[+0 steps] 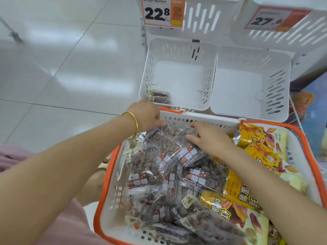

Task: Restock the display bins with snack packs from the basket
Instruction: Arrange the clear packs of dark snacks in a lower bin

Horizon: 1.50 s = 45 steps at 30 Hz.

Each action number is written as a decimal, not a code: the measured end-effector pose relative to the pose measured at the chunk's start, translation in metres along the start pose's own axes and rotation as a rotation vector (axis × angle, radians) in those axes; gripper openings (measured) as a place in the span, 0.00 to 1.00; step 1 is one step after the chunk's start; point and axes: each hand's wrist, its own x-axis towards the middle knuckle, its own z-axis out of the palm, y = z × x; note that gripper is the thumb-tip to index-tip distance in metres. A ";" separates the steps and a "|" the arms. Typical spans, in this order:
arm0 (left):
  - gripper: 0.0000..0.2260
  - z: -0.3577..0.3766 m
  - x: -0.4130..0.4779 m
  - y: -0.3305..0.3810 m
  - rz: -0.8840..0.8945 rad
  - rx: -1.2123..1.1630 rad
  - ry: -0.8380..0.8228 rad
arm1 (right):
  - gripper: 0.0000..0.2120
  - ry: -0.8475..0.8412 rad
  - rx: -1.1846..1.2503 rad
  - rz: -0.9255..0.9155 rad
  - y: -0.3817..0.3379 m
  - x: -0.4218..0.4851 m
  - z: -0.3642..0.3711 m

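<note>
At the foot of the display rack, two white slotted display bins stand side by side. The left bin [178, 76] holds a single clear pack [159, 97] of reddish-brown snacks, lying in its near left corner. The right bin [237, 89] shows only its bare white floor.

Just in front of the bins stands the basket [177, 118], white with an orange rim, its far wall close against them. The clear snack packs [146, 160] fill its left and middle parts in a loose heap; the yellow snack packs [240, 191] are piled along its right side.

Both hands are at the far end of the basket. The left hand [150, 115], with a gold bangle [133, 124] on the wrist, has its fingers curled down at the top edge of a clear pack by the far wall — whether it has actually taken hold of that pack cannot be determined. The right hand [208, 138] lies palm down on the clear packs, fingers extended and slightly spread, gripping nothing.

On the tier above, one price tag [162, 13] reads 22.8 and a second tag [272, 20] reads 27.6. The rack stands on a pale tiled floor [70, 59].
</note>
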 end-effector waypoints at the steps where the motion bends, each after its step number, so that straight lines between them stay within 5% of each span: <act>1: 0.19 0.000 -0.003 0.002 -0.013 0.047 -0.088 | 0.21 -0.029 0.059 0.017 -0.003 -0.001 0.000; 4: 0.17 0.008 -0.010 0.007 -0.021 -0.045 -0.214 | 0.25 -0.085 0.454 0.114 -0.009 0.000 0.001; 9: 0.12 0.007 -0.015 0.007 0.021 -0.449 -0.158 | 0.10 -0.109 0.739 0.236 0.018 -0.005 -0.026; 18: 0.04 -0.025 -0.010 0.007 0.048 -0.811 0.010 | 0.09 0.002 1.383 0.094 0.049 -0.022 -0.067; 21: 0.11 -0.035 -0.007 0.019 0.046 -0.897 0.094 | 0.29 -0.037 1.367 0.029 0.034 -0.016 -0.069; 31: 0.12 -0.057 0.004 0.028 -0.088 -1.141 0.011 | 0.11 -0.157 1.441 -0.151 0.011 0.006 -0.066; 35: 0.22 -0.061 0.006 0.018 -0.123 -1.681 -0.060 | 0.09 0.030 1.541 -0.081 0.003 0.024 -0.060; 38: 0.31 -0.058 0.018 0.012 -0.018 -1.478 0.004 | 0.15 0.152 1.396 -0.042 -0.004 0.048 -0.061; 41: 0.38 -0.062 0.038 -0.009 0.026 -1.272 0.127 | 0.29 0.041 1.272 -0.051 -0.005 0.079 -0.076; 43: 0.39 -0.066 0.052 -0.023 0.107 -1.145 0.199 | 0.24 -0.124 1.206 -0.084 -0.004 0.100 -0.089; 45: 0.39 -0.065 0.068 -0.031 0.172 -1.035 0.278 | 0.21 -0.102 1.099 -0.070 -0.005 0.125 -0.095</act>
